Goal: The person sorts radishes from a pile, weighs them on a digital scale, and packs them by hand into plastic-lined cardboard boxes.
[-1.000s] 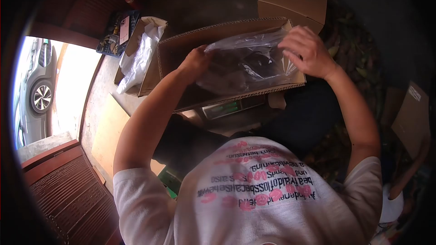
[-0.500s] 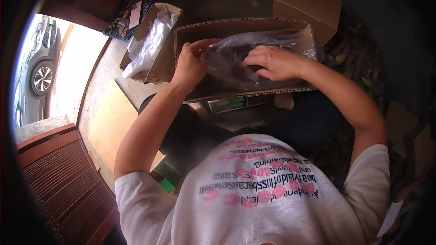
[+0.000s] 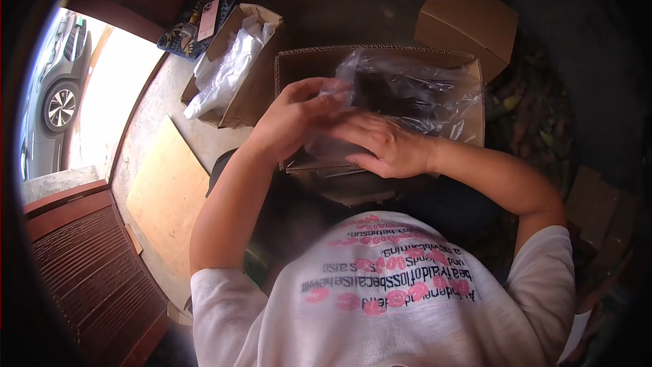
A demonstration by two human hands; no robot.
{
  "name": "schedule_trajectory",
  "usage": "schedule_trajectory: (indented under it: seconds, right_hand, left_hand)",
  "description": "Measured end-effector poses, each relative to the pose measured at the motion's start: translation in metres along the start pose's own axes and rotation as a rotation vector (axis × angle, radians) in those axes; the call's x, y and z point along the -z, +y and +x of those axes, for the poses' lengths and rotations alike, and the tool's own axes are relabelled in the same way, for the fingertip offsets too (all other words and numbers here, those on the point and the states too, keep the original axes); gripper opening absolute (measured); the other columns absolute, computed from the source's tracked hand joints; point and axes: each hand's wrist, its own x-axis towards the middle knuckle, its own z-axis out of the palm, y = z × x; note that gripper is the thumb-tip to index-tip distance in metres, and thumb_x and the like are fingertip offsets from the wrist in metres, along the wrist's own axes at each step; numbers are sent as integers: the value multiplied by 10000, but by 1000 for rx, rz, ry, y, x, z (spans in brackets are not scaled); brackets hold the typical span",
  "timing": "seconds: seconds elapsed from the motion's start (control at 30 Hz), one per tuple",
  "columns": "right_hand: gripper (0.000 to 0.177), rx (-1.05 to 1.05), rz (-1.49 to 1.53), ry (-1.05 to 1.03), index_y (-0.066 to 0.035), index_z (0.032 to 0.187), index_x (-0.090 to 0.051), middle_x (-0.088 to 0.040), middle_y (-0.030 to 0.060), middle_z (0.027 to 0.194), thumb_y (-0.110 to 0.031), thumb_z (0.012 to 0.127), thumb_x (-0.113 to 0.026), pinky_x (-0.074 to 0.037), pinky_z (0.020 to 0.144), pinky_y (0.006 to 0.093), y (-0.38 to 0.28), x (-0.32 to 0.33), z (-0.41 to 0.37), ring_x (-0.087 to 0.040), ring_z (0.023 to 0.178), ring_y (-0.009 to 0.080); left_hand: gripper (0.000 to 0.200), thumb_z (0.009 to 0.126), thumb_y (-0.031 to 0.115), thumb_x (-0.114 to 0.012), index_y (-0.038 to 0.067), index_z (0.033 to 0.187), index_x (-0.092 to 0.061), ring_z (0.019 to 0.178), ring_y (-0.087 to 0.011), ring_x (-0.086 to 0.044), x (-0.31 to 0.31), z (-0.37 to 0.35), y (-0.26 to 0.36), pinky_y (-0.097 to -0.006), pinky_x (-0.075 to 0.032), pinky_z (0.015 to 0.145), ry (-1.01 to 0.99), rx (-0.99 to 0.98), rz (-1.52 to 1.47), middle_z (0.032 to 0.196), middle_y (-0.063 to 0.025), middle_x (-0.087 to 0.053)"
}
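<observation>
An open cardboard box (image 3: 468, 126) stands in front of me, lined with a clear plastic bag (image 3: 441, 98). At the box's left end my left hand (image 3: 288, 122) is closed on the gathered edge of the bag. My right hand (image 3: 390, 143) lies over the box's near side, its fingers stretched towards my left hand and its thumb apart from them. Those fingers are blurred, and their tips meet the left hand and the plastic. What lies inside the bag is too dark to make out.
Left of the box is a smaller carton (image 3: 265, 44) with white plastic (image 3: 227, 71). Behind it a pink phone (image 3: 208, 19) rests on a patterned tray (image 3: 178, 41). A closed carton (image 3: 465, 20) stands at the back right. A wooden board (image 3: 166, 194) lies at left.
My right hand has moved left and nearer to me, out of the bag's middle to beside my left hand. The bag's left part is now pulled up. The view has shifted slightly.
</observation>
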Motion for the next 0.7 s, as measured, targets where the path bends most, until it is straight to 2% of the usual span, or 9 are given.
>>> schedule_trajectory:
  seconds: [0.07,0.2,0.3,0.37,0.47,0.5,0.57,0.6,0.7]
  right_hand:
    - [369,7,123,17,-49,1118,-623,-553,140,1219,37,759,-610,-458,960,392,1,3,2,-551,1103,323]
    - [233,-166,51,32,-2,897,-657,-647,129,996,93,724,-533,-523,803,366,40,47,8,-638,917,287]
    - [267,-280,-159,-313,-9,956,-656,-651,138,997,75,732,-539,-516,791,365,76,51,15,-632,952,279]
    - [285,-372,-295,-616,-25,1019,-649,-641,131,1052,46,758,-557,-492,862,351,93,37,26,-616,1004,296]
    - [295,-503,-269,-694,-34,1101,-620,-638,110,1097,-25,812,-564,-467,897,326,114,4,35,-588,1083,252]
    - [274,-741,287,-547,-32,1109,-612,-634,97,1101,-63,842,-561,-464,895,302,110,-1,46,-581,1080,210]
    - [315,-763,918,-302,-50,1224,-541,-573,83,1215,-144,924,-516,-430,957,263,96,-10,59,-546,1118,132]
    - [318,-700,960,-284,-52,1237,-530,-561,82,1218,-160,939,-509,-425,967,257,88,-11,69,-537,1110,114]
    - [250,-634,1012,-317,-29,1130,-580,-600,84,1076,-156,918,-542,-451,916,259,68,-10,104,-544,1023,98]
  left_hand:
    - [195,936,50,-533,3,1105,-618,948,-138,-609,8,2,-6,-267,-491,861,134,-68,292,1069,-79,-613]
    - [244,952,88,-523,47,1176,-610,816,-93,-594,21,6,-14,-218,-469,821,349,-464,833,946,-27,-634]
    - [286,949,91,-539,22,1224,-567,804,-79,-588,6,3,-6,-207,-465,771,384,-375,508,914,-27,-635]
    - [198,952,97,-523,-23,1099,-578,762,-89,-593,5,6,-10,-235,-490,703,405,-437,414,879,-43,-631]
    - [157,955,171,-565,17,957,-597,736,-87,-601,14,4,-8,-221,-502,650,367,-430,160,870,-45,-635]
    - [154,957,176,-563,27,955,-601,721,-86,-596,16,3,-6,-216,-496,636,372,-426,35,872,-40,-635]
    - [150,959,187,-558,46,953,-608,691,-83,-588,17,-1,-1,-205,-485,608,381,-412,-217,877,-32,-637]
    - [144,963,207,-549,77,965,-611,642,-70,-546,17,-3,2,-191,-444,553,438,-346,-239,848,0,-616]
    - [137,967,214,-544,95,977,-611,621,-54,-493,37,-11,3,-188,-409,525,147,-215,-494,812,25,-574]
